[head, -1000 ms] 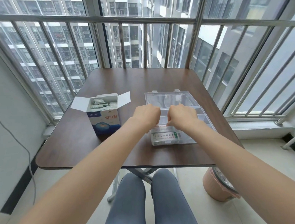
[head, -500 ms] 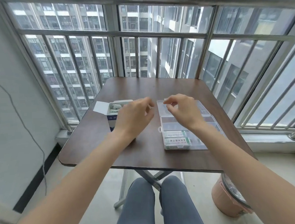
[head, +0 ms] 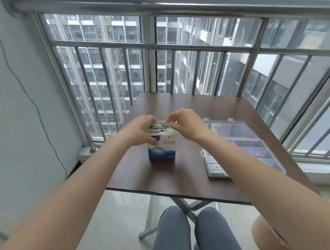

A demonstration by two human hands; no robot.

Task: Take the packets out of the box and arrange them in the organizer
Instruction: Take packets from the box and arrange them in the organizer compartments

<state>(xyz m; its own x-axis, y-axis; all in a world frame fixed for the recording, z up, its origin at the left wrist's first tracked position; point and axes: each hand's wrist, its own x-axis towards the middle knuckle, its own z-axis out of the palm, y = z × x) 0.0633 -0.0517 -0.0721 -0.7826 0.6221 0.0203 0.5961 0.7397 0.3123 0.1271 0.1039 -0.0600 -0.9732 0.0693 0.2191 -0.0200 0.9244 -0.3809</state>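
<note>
The brown counter (head: 191, 173) carries everything within easy reach of the seated person. The clear organizer (head: 255, 139) lies to the right with its lid thrown back, so its compartments are open to receive packets; one printed item already rests at its near end. The blue and white box (head: 162, 148) stands upright near the middle, its top open. The left hand (head: 139, 129) wraps round the box's upper left side, likely to steady it, while the right hand (head: 186, 124) hovers at the opening with curled fingertips pinching at the packets (head: 158, 129) crammed inside; whether one is actually gripped cannot be told.
</note>
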